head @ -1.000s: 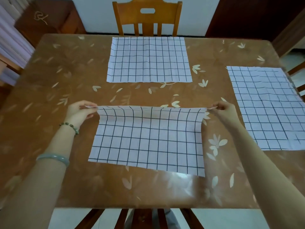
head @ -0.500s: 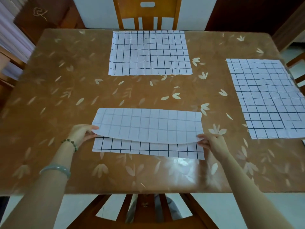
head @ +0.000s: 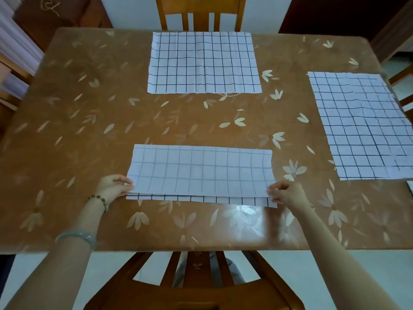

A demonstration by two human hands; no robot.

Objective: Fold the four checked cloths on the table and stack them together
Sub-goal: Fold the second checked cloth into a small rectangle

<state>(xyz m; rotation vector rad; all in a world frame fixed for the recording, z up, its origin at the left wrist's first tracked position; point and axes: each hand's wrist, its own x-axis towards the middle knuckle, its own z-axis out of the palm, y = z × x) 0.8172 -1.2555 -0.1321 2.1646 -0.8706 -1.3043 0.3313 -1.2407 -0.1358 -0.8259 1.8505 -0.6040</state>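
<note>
Left fingers (head: 125,181): pinching the left corner of the folded-over layer, thumb on top. Right fingers (head: 276,191): curled, nipping the right corner of the same layer. Both of your hands, left hand (head: 114,186) and right hand (head: 286,194), sit low at those corners, close to the bench (head: 89,119).

Near cloth (head: 201,173): straight ahead of you, doubled toward you with the pale reverse side up. The edge you hold stops short of the lower layer's near edge. A strip of dark check shows below it, and the strip is wider at the right end than at the left.

Far cloth (head: 204,63): directly beyond the near cloth, flat and unfolded. Right-hand cloth (head: 362,124): right of the near cloth and a little beyond it, flat, with a rumpled far corner. A white sliver (head: 410,186) at the picture's edge, further right of the near cloth, may be the fourth cloth; you cannot tell from here.

Risks, as judged:
- If you let go now, the fold sets crooked, because the right corner lies further from its mate than the left.
- If you tug the top layer to close the gap, the lower layer may creep on the glossy bench, since nothing pins it.
- If you pull the corners apart unevenly, the fold line on the far side may bow.
- A skewed first fold carries into the next one and makes a lopsided stack.
</note>
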